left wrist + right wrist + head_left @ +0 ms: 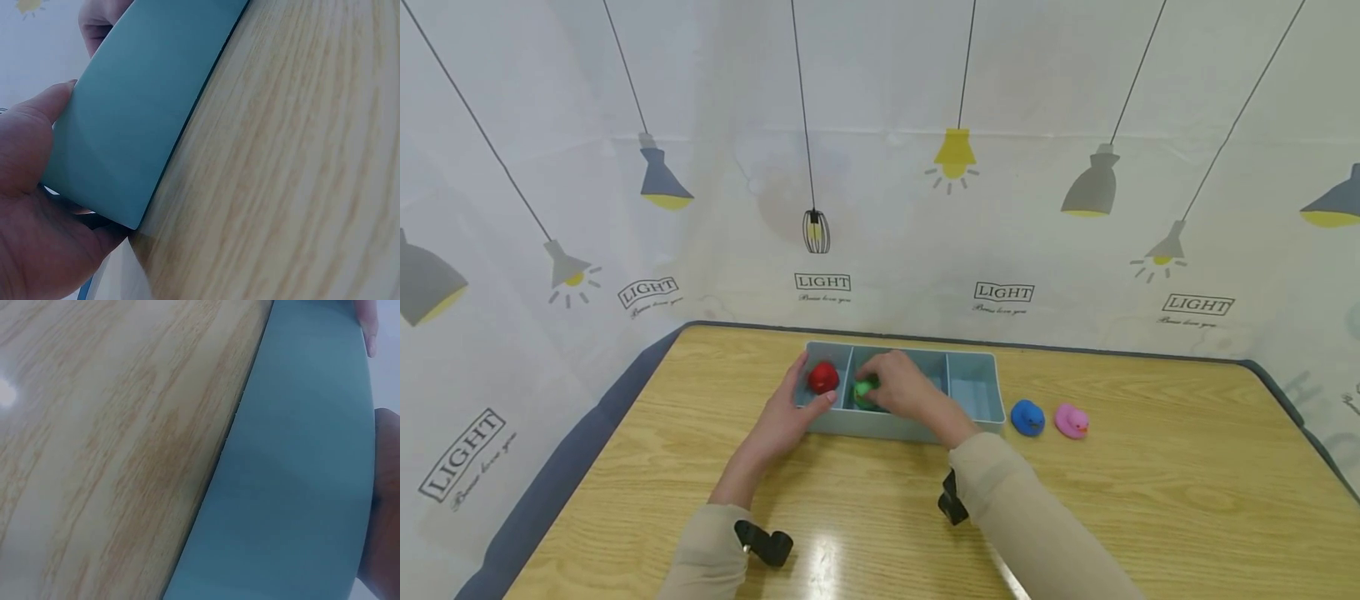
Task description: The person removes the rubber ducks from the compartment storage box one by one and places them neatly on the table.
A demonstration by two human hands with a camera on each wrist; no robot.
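Observation:
A blue-grey divided box (880, 427) with three compartments sits on the table. My left hand (781, 421) grips its left end, the thumb over the front rim and the fingers along the end wall. In the left wrist view the thumb (53, 103) meets the rim of the box (134, 125). Reaching into the middle compartment, my right hand (904, 385) pinches a green rubber duck (863, 393), partly covered by the fingers. A red rubber duck (823, 377) lies in the left compartment. The box wall (294, 450) hides the right fingers in the right wrist view.
Just right of the box, a blue rubber duck (1027, 417) and a pink rubber duck (1072, 421) stand on the wooden table (1180, 483). The right compartment (973, 390) shows its bare floor. Behind the table hangs a white curtain (880, 208) printed with lamps.

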